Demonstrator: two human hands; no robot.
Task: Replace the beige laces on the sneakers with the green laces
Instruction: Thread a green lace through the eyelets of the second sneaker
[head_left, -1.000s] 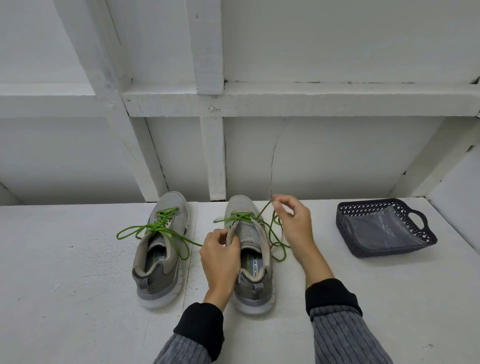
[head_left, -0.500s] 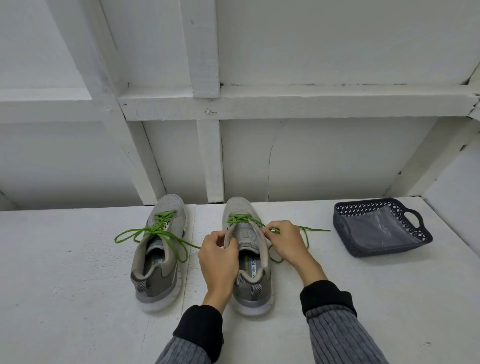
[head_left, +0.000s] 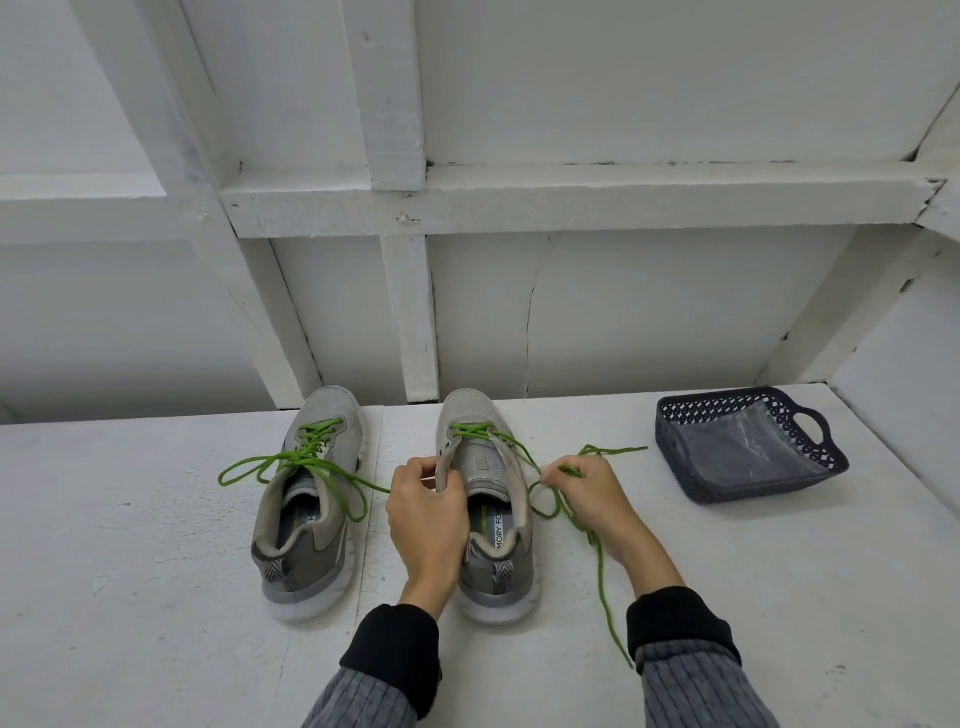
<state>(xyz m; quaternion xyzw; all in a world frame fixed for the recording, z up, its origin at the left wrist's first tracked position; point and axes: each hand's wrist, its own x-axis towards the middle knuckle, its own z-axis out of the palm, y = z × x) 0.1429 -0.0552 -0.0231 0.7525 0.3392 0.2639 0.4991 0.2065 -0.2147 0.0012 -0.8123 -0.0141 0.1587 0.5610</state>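
Observation:
Two grey sneakers stand side by side on the white table, toes toward the wall. The left sneaker (head_left: 306, 499) carries a green lace (head_left: 291, 460) whose ends lie loose over its sides. The right sneaker (head_left: 488, 499) has a green lace (head_left: 576, 512) threaded through its front eyelets only. My left hand (head_left: 423, 519) grips the left edge of the right sneaker's collar, beside the tongue. My right hand (head_left: 592, 499) pinches the loose green lace to the right of that shoe; one lace end trails toward my right sleeve, the other points at the basket.
A dark blue perforated basket (head_left: 810, 431) with a clear plastic bag inside sits at the back right of the table (head_left: 156, 597). A white panelled wall (head_left: 623, 312) with beams rises straight behind the shoes.
My right hand has come down from above the right sneaker to the table on its right, pulling the lace out sideways. The left hand stays on the shoe's collar.

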